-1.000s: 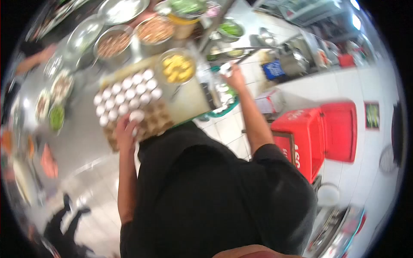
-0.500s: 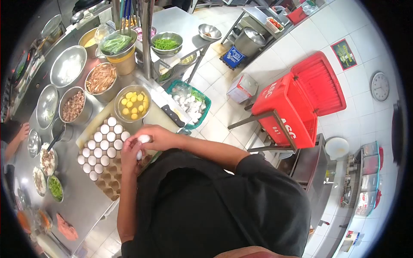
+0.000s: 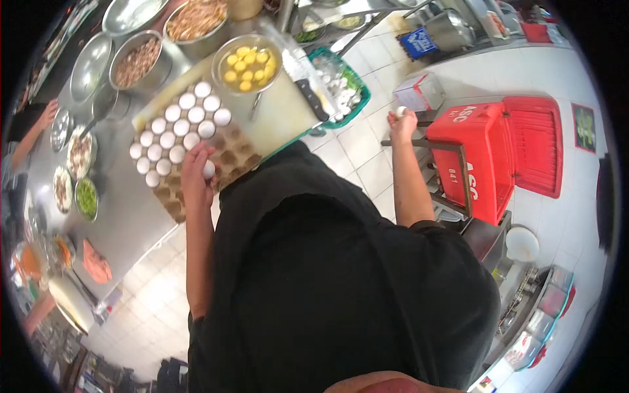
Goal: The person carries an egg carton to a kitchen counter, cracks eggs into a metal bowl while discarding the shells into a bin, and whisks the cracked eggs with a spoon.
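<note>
My left hand [image 3: 196,175] is closed around a white egg [image 3: 208,169], just over the cardboard egg tray [image 3: 230,156]. Several white eggs [image 3: 172,112] fill the tray's far and left cups; cups at its near and right side are bare. My right hand [image 3: 403,126] is stretched far out to the right, above the floor near the red bin, with fingers closed on a white egg [image 3: 401,111]; whether its shell is whole I cannot tell. Beyond the tray, a metal bowl [image 3: 278,80] holds several yolks in clear egg white.
A black-handled knife [image 3: 310,98] lies on the cutting board [image 3: 288,121]. Left of the tray stand pots of chopped meat [image 3: 136,62] and a bowl of chopped greens [image 3: 86,198]. A green basket [image 3: 364,98] and an open red bin [image 3: 478,157] are to the right. Another person's hand [image 3: 47,114] shows at left.
My hands were together holding eggs by the tray. Now my right hand has swung far right with an egg, while my left stays over the tray. The view has shifted too.
</note>
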Demonstrator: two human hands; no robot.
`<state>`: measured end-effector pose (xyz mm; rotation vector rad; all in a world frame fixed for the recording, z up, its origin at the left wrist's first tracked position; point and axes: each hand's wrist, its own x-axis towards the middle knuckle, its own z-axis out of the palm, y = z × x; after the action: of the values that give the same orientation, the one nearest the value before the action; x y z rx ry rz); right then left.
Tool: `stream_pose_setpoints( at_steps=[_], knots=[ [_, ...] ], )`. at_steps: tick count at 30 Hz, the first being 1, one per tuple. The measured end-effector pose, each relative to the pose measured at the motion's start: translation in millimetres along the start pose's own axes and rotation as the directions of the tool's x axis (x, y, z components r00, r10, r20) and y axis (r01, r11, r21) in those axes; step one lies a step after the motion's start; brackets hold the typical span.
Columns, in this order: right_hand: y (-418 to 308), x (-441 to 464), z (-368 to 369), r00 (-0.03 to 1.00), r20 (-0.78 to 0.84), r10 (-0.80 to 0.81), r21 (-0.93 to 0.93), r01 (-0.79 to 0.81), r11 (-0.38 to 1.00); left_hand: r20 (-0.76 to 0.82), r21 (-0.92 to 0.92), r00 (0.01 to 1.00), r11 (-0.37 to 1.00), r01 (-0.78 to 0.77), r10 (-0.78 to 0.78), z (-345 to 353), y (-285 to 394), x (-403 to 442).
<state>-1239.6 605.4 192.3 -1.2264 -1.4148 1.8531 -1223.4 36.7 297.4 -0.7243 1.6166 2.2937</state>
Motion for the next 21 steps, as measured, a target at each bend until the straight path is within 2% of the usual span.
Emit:
stream_pose_setpoints(
  at_steps=[3, 6, 8, 9, 11, 15, 17, 21],
  knots=[
    [31.1, -10.6, 7.4, 0.993, -0.120, 0.020, -0.029, -0.023, 0.999, -0.016, -0.026, 1.000, 1.000, 0.003, -0.003, -18.9, -19.6, -0.7],
    [69.5, -37.5, 34.8, 1.000, -0.018, 0.006, -0.069, -0.007, 0.998, -0.008, -0.030, 1.000, 1.000, -0.002, 0.002, -28.5, -29.2, 8.0],
    [85.2, -76.0, 57.2, 0.985, 0.163, 0.055, -0.163, -0.028, 0.986, 0.003, -0.004, 1.000, 1.000, -0.007, 0.007, -29.1, -29.4, 11.0],
    [88.5, -96.2, 65.8, 0.933, 0.332, 0.136, -0.256, -0.050, 0.965, 0.008, -0.005, 1.000, 1.000, 0.003, -0.003, -27.7, -28.4, 13.3],
    [83.8, -114.3, 77.6, 0.910, 0.383, 0.158, -0.246, -0.064, 0.967, 0.019, -0.009, 1.000, 1.000, 0.022, -0.022, -24.8, -26.7, 18.7],
    [79.6, -75.0, 68.0, 0.920, 0.312, 0.238, -0.037, -0.239, 0.970, 0.024, -0.051, 1.000, 0.999, 0.007, -0.006, -21.1, -23.9, 19.0],
    [64.7, -65.6, 56.5, 0.927, 0.235, 0.291, -0.021, -0.294, 0.955, 0.060, -0.073, 0.998, 0.997, 0.000, 0.005, -25.8, -31.7, 18.3],
    [12.9, -96.3, 100.6, 0.902, 0.429, 0.048, -0.042, -0.033, 0.999, 0.062, -0.079, 0.998, 0.997, -0.003, 0.008, -21.0, -33.1, 18.1]
  ],
)
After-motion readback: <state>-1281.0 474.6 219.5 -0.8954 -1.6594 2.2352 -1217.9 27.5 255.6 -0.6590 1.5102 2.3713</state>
